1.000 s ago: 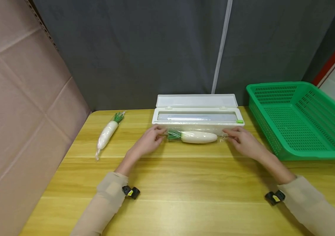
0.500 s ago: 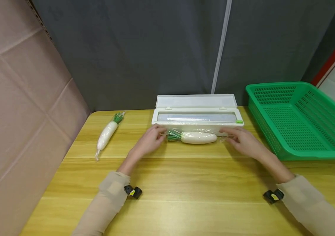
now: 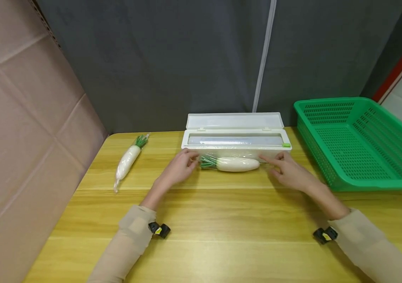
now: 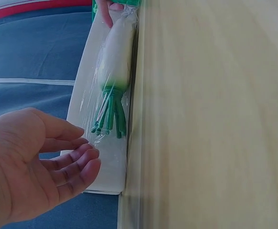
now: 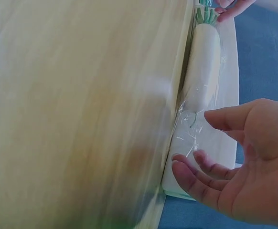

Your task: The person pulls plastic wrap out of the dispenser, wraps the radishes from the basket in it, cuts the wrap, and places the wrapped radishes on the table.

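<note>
A white radish (image 3: 238, 164) with green leaf stalks lies in clear cling film (image 4: 95, 102), along the front of a cling film dispenser (image 3: 236, 140). My left hand (image 3: 179, 168) is at the leaf end, pinching the loose film between thumb and fingertips. At the root end is my right hand (image 3: 291, 171), its thumb (image 5: 225, 117) right by the thin root tip and its fingers spread apart from the thumb. Loose crinkled film shows between them in the right wrist view. The dispenser's lid is up and the film roll shows inside.
Another film-wrapped radish (image 3: 128, 161) with twisted ends lies at the left of the wooden table (image 3: 208, 236). A large green basket (image 3: 342, 182) stands at the right, close to the right hand. A dark curtain (image 3: 165, 67) hangs behind.
My right hand has shifted slightly left toward the radish's root tip, and its fingers have parted from the film end they pinched. The left hand has stayed nearly still at the leaf end.
</note>
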Demonstrator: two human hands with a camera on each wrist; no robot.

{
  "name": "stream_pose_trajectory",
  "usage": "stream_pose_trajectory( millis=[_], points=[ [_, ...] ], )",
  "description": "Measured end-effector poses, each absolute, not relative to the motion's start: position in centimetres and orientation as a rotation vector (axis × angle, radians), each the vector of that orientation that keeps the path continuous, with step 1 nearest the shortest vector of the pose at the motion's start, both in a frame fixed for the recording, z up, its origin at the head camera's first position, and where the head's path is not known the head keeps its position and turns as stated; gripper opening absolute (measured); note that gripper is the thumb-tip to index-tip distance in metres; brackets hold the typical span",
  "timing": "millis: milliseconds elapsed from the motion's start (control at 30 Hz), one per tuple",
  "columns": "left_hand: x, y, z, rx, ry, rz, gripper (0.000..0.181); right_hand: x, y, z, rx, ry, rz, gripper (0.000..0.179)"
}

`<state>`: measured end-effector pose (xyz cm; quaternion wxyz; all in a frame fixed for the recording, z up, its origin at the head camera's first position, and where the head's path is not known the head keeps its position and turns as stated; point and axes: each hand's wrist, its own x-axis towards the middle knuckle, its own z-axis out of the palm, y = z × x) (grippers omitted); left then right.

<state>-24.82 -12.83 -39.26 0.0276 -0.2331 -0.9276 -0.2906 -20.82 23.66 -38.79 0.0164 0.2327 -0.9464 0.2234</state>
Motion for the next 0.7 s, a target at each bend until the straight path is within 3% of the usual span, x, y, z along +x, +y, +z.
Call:
stream_pose_trajectory(
  millis=[700],
  points=[
    [-24.6,-13.9,-38.8,-0.801,-2.930,-0.866,0.039,-20.9,24.2,-38.7,0.654,-2.888,0.919,0.044]
  ],
)
